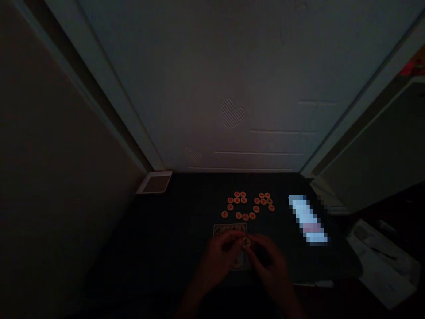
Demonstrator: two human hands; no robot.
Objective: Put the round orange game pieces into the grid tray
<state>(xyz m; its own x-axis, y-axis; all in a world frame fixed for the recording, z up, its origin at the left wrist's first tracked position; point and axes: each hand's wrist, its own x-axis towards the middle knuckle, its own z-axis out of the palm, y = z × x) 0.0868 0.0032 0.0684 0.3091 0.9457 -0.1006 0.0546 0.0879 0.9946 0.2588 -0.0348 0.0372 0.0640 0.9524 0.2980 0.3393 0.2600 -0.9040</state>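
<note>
Between the fingertips of both hands is a round xiangqi piece point(246, 242) with a dark character facing up. My left hand point(221, 250) pinches it from the left, and my right hand point(267, 254) grips its right side. Below them lies a pale-rimmed piece box point(214, 228), partly covered by my hands. A row of dark-marked pieces point(233, 229) shows along its far side, and other contents are hidden or too dim to read. Beyond the box, several red-marked xiangqi pieces point(245, 217) lie on the dark table in a curving pattern.
A glowing, pixelated screen point(307, 219) lies on the table's right side. A light-rimmed flat tray or lid point(154, 182) sits at the far left corner. The table point(159, 239) meets a pale panel point(199, 110) with heart reliefs. A whitish box point(385, 266) stands lower right.
</note>
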